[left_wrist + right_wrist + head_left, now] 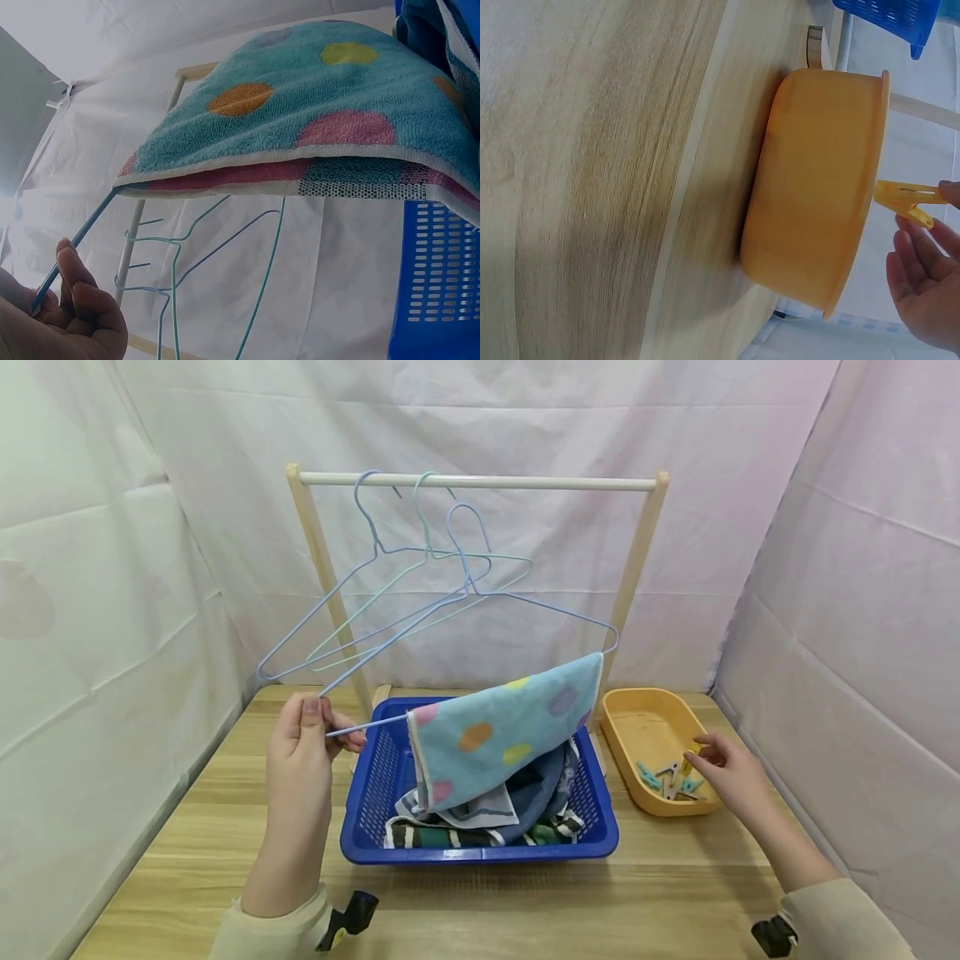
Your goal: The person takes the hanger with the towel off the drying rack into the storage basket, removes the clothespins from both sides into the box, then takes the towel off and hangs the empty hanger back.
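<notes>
My left hand (306, 735) pinches the left end of a blue clothes hanger (540, 603). Folded over the hanger's lower bar hangs a light blue towel (487, 735) with colored dots, its lower part over the cloths in the basket. In the left wrist view, the towel (292, 105) stretches away from the fingers along the bar. Over the yellow tray (645, 727) at the right, my right hand (731, 772) holds a yellow clothespin (907, 196) between thumb and fingers, close by the rim. Several clothespins (667, 781) lie in the tray's near end.
A blue basket (480, 855) with folded cloths (536, 793) stands in the middle of the wooden table (195, 835). Behind it rises a rack with a white rail (525, 482), where a blue hanger (315, 610) and a green hanger (375, 597) hang. White curtains enclose the table.
</notes>
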A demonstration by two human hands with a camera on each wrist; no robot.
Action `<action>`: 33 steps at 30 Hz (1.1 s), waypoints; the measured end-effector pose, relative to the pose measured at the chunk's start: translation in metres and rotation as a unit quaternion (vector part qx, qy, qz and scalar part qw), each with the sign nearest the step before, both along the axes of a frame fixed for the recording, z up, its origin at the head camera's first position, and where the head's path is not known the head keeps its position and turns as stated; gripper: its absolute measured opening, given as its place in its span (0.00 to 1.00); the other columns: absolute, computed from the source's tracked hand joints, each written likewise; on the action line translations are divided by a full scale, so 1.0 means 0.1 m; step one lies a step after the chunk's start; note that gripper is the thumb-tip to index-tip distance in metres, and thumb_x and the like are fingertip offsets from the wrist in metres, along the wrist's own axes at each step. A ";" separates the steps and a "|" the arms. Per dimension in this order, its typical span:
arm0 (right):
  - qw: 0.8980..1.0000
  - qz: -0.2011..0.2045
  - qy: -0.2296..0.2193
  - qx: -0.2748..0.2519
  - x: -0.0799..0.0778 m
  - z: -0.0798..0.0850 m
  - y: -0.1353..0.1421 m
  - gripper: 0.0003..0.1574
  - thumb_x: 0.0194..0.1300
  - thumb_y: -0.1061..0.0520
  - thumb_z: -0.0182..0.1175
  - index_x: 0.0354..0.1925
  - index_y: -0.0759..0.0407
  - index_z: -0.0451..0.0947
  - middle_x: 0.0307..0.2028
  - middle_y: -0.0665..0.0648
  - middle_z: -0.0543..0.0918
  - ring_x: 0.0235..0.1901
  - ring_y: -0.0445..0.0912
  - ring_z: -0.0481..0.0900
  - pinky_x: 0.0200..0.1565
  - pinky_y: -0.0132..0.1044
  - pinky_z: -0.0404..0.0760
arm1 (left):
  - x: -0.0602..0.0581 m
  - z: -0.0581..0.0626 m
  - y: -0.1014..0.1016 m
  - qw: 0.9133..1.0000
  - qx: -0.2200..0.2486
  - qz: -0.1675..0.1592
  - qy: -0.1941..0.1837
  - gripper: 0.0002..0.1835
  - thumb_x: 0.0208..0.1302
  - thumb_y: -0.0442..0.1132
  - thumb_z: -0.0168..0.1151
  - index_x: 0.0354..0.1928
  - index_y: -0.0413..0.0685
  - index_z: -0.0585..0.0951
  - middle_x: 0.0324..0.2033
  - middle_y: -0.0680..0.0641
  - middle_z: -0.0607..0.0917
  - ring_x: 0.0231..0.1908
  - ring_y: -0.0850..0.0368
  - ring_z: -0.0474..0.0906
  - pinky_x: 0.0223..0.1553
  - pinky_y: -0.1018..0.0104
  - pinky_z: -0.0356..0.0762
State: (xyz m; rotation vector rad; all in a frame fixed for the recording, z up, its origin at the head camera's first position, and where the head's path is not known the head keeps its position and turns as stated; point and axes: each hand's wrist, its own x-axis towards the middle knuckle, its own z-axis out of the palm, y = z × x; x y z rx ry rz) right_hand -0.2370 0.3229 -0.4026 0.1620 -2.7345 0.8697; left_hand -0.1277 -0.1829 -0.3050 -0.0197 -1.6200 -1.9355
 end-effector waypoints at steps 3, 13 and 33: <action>1.000 -0.003 -0.011 0.013 0.00 -0.02 0.03 0.26 0.70 0.51 0.60 0.54 0.71 0.73 0.38 0.66 0.82 0.38 0.57 0.78 0.32 0.40 0.75 | 0.00 0.00 0.00 1.000 -0.003 0.002 -0.002 0.19 0.77 0.46 0.42 0.33 0.36 0.67 0.21 0.45 0.80 0.21 0.57 0.79 0.28 0.70 0.79; 0.997 -0.034 -0.054 0.048 -0.01 -0.06 0.13 0.28 0.67 0.52 0.61 0.51 0.76 0.72 0.40 0.73 0.80 0.38 0.63 0.78 0.34 0.50 0.76 | 0.00 -0.01 -0.01 1.000 -0.003 0.002 -0.003 0.19 0.77 0.45 0.41 0.32 0.37 0.67 0.21 0.44 0.80 0.21 0.58 0.79 0.27 0.70 0.79; 0.989 -0.038 -0.107 0.097 -0.06 -0.12 0.24 0.27 0.57 0.57 0.65 0.48 0.76 0.73 0.39 0.74 0.81 0.38 0.66 0.78 0.35 0.55 0.74 | 0.00 0.01 -0.01 1.000 -0.014 0.004 0.000 0.18 0.78 0.43 0.40 0.32 0.36 0.66 0.21 0.42 0.80 0.21 0.58 0.79 0.28 0.69 0.80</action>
